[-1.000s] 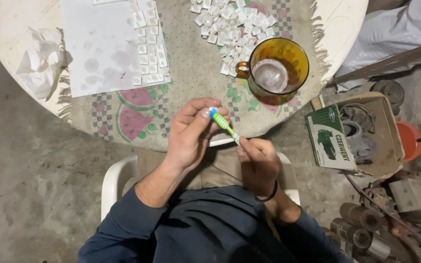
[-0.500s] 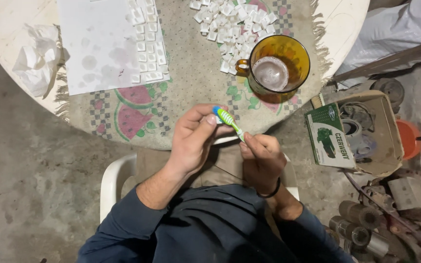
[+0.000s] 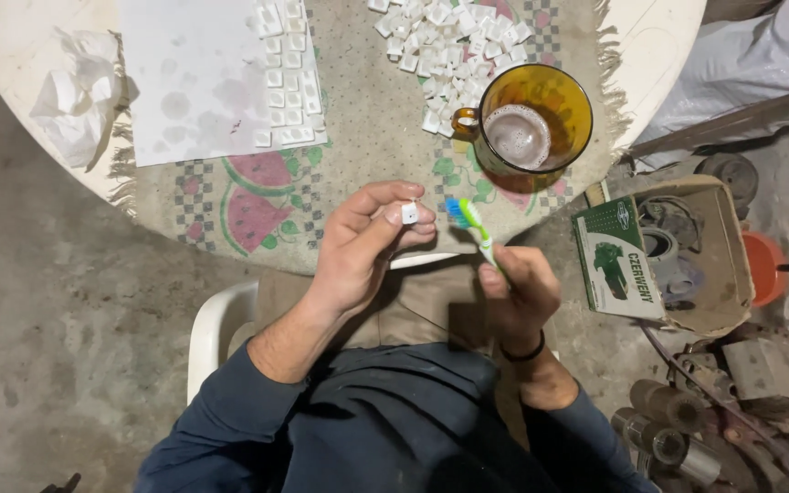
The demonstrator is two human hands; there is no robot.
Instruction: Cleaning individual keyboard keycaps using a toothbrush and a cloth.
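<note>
My left hand [image 3: 362, 251] pinches a small white square tile [image 3: 409, 213] between thumb and fingertips, just off the table's front edge. My right hand [image 3: 518, 297] grips a green and white toothbrush [image 3: 474, 226] by its handle, its blue-bristled head pointing up and left, right beside the tile. Both hands hover above my lap, where I sit in a white plastic chair [image 3: 216, 324].
On the round table [image 3: 11, 55] lie a white sheet [image 3: 198, 78] with a grid of white tiles [image 3: 285, 64], a loose pile of tiles [image 3: 445, 41], an amber glass mug [image 3: 531, 128] of murky liquid and crumpled tissue [image 3: 75, 91]. A cardboard box [image 3: 678, 256] of parts and metal junk stand on the floor at right.
The toothbrush head has slid off the tile and now sits just right of it. The tile's face shows between my left fingertips. Both hands stayed in place.
</note>
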